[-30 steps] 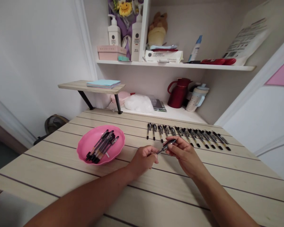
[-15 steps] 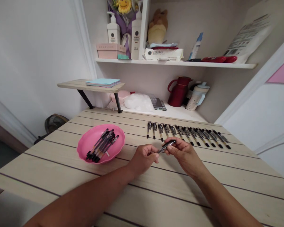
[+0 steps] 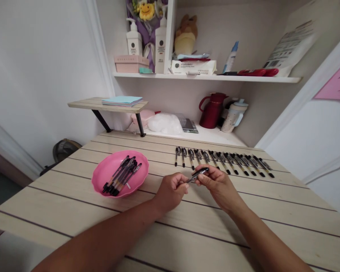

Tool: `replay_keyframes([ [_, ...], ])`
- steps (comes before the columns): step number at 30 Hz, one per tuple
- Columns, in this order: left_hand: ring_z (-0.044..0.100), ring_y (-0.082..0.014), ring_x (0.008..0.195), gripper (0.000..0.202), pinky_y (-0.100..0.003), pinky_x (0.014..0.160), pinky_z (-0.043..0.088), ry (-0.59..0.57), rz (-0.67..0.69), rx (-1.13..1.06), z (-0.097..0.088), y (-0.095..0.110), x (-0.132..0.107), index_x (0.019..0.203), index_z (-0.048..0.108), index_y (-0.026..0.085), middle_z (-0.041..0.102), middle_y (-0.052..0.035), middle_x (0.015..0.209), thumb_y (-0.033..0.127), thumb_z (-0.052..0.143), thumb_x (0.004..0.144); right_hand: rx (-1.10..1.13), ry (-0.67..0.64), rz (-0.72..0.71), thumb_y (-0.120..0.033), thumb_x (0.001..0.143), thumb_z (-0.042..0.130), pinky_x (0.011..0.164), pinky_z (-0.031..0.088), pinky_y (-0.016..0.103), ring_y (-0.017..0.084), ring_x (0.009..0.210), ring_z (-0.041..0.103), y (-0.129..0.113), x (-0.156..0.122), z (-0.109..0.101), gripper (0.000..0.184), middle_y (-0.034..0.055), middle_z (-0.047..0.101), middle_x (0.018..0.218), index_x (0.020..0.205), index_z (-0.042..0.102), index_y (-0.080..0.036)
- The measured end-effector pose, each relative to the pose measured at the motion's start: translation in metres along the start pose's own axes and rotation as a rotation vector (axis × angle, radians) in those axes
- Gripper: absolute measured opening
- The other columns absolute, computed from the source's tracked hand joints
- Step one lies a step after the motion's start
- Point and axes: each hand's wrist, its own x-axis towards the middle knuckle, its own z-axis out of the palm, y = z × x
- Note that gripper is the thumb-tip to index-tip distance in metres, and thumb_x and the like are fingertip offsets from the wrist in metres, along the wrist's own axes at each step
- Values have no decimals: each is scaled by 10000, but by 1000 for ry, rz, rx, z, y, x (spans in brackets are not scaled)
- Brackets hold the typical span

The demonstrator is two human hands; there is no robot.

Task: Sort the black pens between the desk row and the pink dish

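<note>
left hand [image 3: 171,187]: grip pinched on near end of pen [image 3: 198,174] | right hand [image 3: 217,184]: grip closed on far end | pen: mid-tabletop [image 3: 187,234], long axis slanting near-left to far-right, both hands equally close | row of pens [image 3: 223,160]: just beyond, toward far edge | bowl [image 3: 102,174]: left side

The only view comes from a camera on the person's head. It looks forward and down across the table [image 3: 73,211], and both forearms enter from the bottom edge. The left hand [image 3: 171,189] and the right hand [image 3: 218,185] are close to the camera, near the center of the frame. The wall shelf [image 3: 206,78] stands farther away, in the upper middle.
</note>
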Motion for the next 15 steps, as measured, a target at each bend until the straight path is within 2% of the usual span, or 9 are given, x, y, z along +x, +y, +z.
replay_keyframes([
  [5,426,-83,544,102,-194,519,326,-2,34,78,-2,3,0,741,568,155,539,24,616,234,504,729,5,-6,4,-333,655,693,599,416,261,118,597,533,2,1,0,289,-8,590,649,896,606,-199],
  [11,446,-95,558,133,-203,544,349,30,69,218,-4,-3,2,801,594,167,539,19,624,231,492,742,50,9,4,-316,645,704,611,419,253,106,607,538,5,3,-1,287,-14,597,662,893,614,-204],
  [15,503,-118,645,140,-215,596,381,71,132,377,-4,-3,4,802,618,177,564,-4,711,221,509,725,-53,1,43,-340,647,696,601,418,252,107,611,537,3,3,-2,353,-17,590,668,955,595,-200],
])
